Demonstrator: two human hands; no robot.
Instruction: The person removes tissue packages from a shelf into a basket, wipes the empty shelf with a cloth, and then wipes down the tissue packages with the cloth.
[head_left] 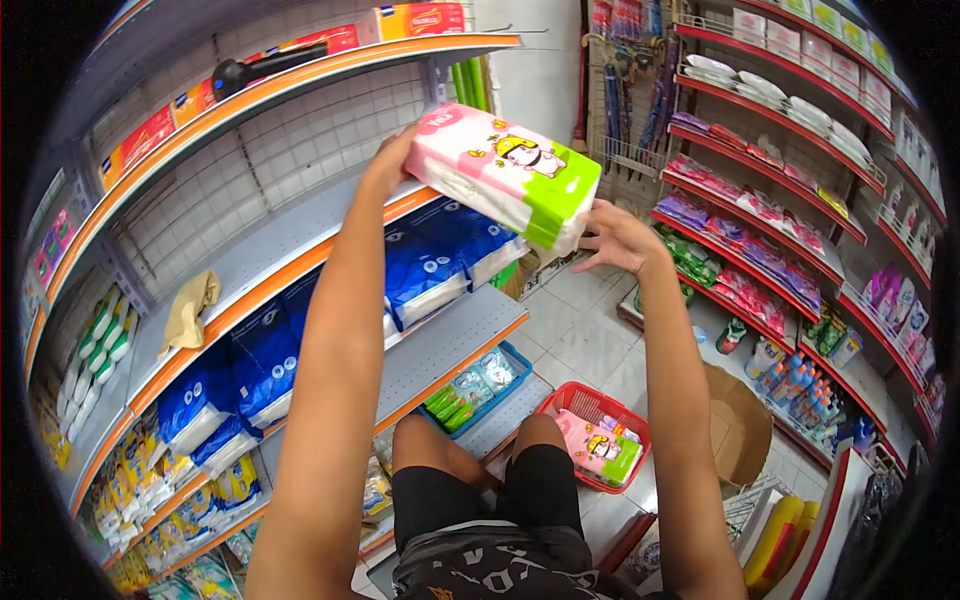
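Two hands [387,170] [622,238], partly open, support one pink-green pack [508,172] bearing small, partly legible lettering.

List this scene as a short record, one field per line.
In hand: pink, white and green pack
Left hand: grips the pack's left end
Right hand: at its right end, fingers spread
Pack position: tilted, in front of the shelf
On that shelf: tan cloth, over the front edge
Below it: blue packs
Floor: red basket with a similar pack inside
Right of the basket: open carton
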